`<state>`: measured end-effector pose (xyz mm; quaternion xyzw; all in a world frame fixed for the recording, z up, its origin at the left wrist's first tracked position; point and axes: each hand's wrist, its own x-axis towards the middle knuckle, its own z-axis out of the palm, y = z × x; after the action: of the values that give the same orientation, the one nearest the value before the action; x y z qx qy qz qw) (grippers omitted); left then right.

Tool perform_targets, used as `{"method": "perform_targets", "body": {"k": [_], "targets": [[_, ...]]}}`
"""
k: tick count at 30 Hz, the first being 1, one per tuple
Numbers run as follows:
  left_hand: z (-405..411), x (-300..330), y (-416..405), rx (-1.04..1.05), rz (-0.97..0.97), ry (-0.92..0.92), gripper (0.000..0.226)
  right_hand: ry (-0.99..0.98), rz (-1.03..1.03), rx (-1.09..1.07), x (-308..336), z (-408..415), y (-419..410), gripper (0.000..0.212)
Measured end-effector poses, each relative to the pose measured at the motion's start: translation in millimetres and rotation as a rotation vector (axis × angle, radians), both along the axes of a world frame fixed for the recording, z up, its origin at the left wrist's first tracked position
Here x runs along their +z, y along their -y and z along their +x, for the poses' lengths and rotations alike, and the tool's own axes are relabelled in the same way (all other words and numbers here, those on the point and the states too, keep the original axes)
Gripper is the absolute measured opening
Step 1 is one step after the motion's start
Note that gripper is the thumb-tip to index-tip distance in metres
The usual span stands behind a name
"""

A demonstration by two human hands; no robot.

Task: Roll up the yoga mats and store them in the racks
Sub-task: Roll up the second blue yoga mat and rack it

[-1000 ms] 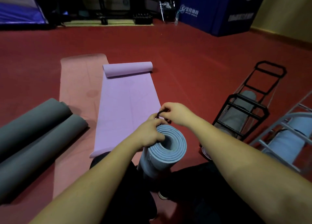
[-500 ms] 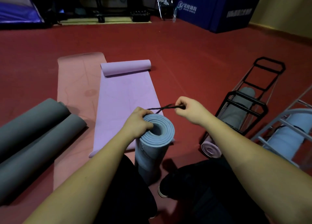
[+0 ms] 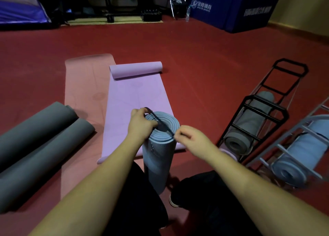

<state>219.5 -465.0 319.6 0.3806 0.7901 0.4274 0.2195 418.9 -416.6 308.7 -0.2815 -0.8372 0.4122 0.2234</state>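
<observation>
- Standing the blue rolled mat (image 3: 161,146) upright between our knees, under both hands.
- Our left hand (image 3: 140,124) grips its top rim; our right hand (image 3: 191,139) pinches the dark strap (image 3: 158,121).
- Strap now crosses the roll's end, where a moment ago it stretched beyond the roll; we judge binding nearly done.
- Black rack (image 3: 256,118) waits right of our right hand.

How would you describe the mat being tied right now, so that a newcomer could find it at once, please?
Start at the long purple mat spread on the red floor and follow it to its near end. There a blue rolled mat stands on end between the person's knees. Unlike the other rolls, it is upright, with a dark strap across its top held by both hands.
</observation>
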Motion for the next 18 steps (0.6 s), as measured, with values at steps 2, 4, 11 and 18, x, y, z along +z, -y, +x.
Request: {"method": "perform_targets", "body": {"k": [2,4,11,18], "targets": [[1.1,-2.1,-1.3,0.028,0.038,0.028,0.043,-0.034,0.189,-0.023,-21.5,-0.4,23.4,0.021],[3.1,-3.8,-2.2,0.047,0.076,0.055,0.044,-0.050,0.264,-0.043,-44.3,-2.1,47.6,0.027],[1.2,-16.0,-1.3,0.094,0.265,0.408,0.027,0.218,0.454,-0.090,-72.3,-7.5,52.3,0.023],[-23.0,-36.7,10.1,0.272,0.469,0.994,0.055,0.331,0.463,-0.057,-73.9,-11.1,28.5,0.032]]}}
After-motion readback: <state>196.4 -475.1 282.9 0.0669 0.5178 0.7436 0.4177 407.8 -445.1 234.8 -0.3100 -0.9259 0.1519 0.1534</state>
